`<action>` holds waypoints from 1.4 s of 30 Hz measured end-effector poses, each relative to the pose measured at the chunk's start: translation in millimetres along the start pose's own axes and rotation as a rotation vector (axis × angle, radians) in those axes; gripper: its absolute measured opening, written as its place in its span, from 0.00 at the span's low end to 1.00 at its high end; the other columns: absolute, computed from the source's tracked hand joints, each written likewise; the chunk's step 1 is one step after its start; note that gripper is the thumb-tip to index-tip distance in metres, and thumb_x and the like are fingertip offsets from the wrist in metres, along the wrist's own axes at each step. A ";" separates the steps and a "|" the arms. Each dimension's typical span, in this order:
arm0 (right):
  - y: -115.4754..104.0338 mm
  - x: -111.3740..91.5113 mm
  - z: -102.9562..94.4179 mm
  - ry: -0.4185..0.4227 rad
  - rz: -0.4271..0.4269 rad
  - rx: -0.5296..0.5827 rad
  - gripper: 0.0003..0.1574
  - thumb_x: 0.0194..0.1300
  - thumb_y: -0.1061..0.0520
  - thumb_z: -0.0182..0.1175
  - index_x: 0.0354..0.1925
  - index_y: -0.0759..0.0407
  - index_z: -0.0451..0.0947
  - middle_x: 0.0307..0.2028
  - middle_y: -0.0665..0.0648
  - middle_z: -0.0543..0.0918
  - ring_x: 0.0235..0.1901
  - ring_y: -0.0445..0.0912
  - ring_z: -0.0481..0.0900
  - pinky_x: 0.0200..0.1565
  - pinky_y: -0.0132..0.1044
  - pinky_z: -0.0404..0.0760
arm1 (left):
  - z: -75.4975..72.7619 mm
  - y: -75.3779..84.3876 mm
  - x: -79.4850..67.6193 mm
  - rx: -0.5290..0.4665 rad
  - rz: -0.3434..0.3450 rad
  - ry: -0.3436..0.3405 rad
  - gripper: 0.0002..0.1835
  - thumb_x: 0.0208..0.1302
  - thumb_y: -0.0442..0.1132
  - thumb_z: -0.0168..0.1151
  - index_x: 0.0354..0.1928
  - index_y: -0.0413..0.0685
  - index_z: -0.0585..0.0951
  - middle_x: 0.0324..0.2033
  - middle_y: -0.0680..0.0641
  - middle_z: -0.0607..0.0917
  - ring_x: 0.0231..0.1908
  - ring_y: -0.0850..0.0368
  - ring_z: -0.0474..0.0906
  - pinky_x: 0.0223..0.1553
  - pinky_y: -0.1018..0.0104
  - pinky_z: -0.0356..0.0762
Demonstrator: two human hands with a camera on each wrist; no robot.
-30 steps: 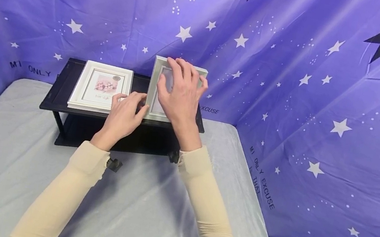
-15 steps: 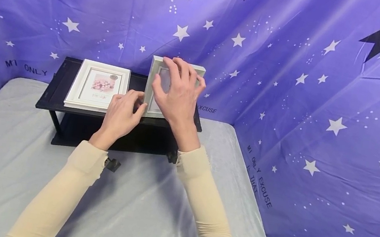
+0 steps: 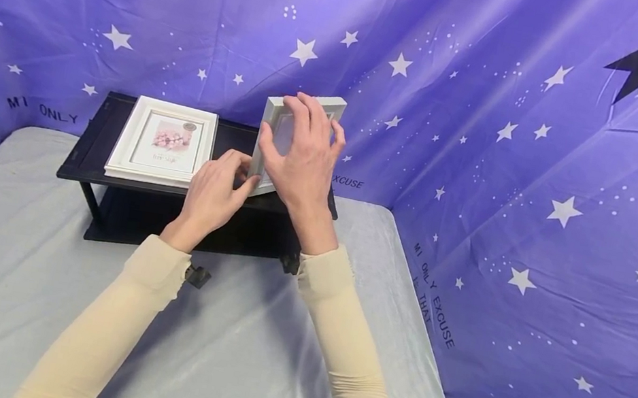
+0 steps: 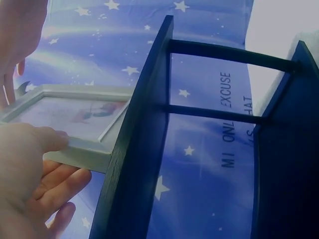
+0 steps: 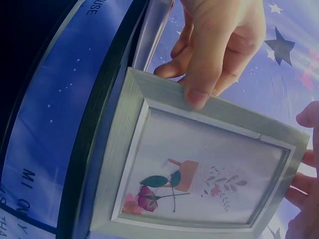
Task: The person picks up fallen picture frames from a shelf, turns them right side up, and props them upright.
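Note:
A pale grey-green picture frame (image 3: 284, 133) stands upright, slightly angled, on the right part of a black two-tier shelf (image 3: 88, 147). My left hand (image 3: 215, 190) pinches its left edge near the bottom, thumb on the front and fingers behind. Over the upper part is my right hand (image 3: 303, 155), its fingers curled on the top edge and its thumb at the left side. The right wrist view shows the frame's floral print (image 5: 182, 184) behind the glazing. A white picture frame (image 3: 169, 142) with a pink flower picture lies flat at the shelf's left, beside my left hand.
Below the top board is the shelf's lower board (image 3: 130, 219). The shelf stands on a table with a grey cloth (image 3: 246, 353). A purple star-printed curtain (image 3: 482, 182) hangs close behind and to the right.
The grey-green frame has turned, its right end swinging back and its left edge shifting right. My left hand has moved right with that edge; my right hand keeps hold of the top.

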State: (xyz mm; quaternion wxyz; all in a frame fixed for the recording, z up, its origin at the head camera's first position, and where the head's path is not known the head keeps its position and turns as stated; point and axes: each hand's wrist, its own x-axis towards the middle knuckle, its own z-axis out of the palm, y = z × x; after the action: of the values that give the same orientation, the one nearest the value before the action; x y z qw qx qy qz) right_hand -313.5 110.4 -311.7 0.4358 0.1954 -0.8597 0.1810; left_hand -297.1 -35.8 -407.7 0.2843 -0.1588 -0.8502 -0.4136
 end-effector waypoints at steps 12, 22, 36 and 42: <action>8.8 -0.7 2.5 0.017 -0.014 0.204 0.28 0.74 0.49 0.68 0.61 0.65 0.73 0.68 0.64 0.79 0.74 0.55 0.74 0.79 0.37 0.64 | 22.5 6.3 -3.6 -0.006 -0.031 0.027 0.12 0.74 0.43 0.70 0.49 0.44 0.80 0.44 0.43 0.83 0.37 0.44 0.84 0.36 0.46 0.79; 16.0 -1.4 1.4 0.047 0.068 0.271 0.24 0.74 0.53 0.68 0.58 0.64 0.72 0.68 0.63 0.78 0.76 0.50 0.73 0.71 0.37 0.76 | 37.5 16.4 -0.1 -0.082 -0.071 0.021 0.11 0.74 0.39 0.69 0.49 0.41 0.78 0.45 0.40 0.80 0.41 0.45 0.79 0.41 0.44 0.79; 26.4 4.4 6.4 0.131 0.082 0.479 0.15 0.70 0.68 0.60 0.52 0.66 0.71 0.63 0.63 0.82 0.70 0.47 0.78 0.67 0.36 0.77 | 68.2 43.7 2.1 -0.042 -0.120 0.077 0.13 0.69 0.38 0.72 0.43 0.44 0.75 0.41 0.45 0.75 0.37 0.48 0.75 0.32 0.50 0.76; 26.2 8.2 6.0 0.143 0.093 0.548 0.15 0.69 0.71 0.58 0.52 0.68 0.72 0.63 0.66 0.82 0.75 0.52 0.76 0.69 0.34 0.76 | 69.2 46.6 6.0 0.019 -0.096 0.112 0.14 0.67 0.37 0.74 0.42 0.44 0.74 0.41 0.44 0.76 0.39 0.45 0.77 0.33 0.46 0.80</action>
State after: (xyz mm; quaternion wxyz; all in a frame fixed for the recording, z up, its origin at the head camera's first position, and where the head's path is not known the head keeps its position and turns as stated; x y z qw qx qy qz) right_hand -334.9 128.6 -312.0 0.4174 0.2532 -0.7538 0.4399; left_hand -302.6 47.6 -409.8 0.3128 -0.0919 -0.8435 -0.4268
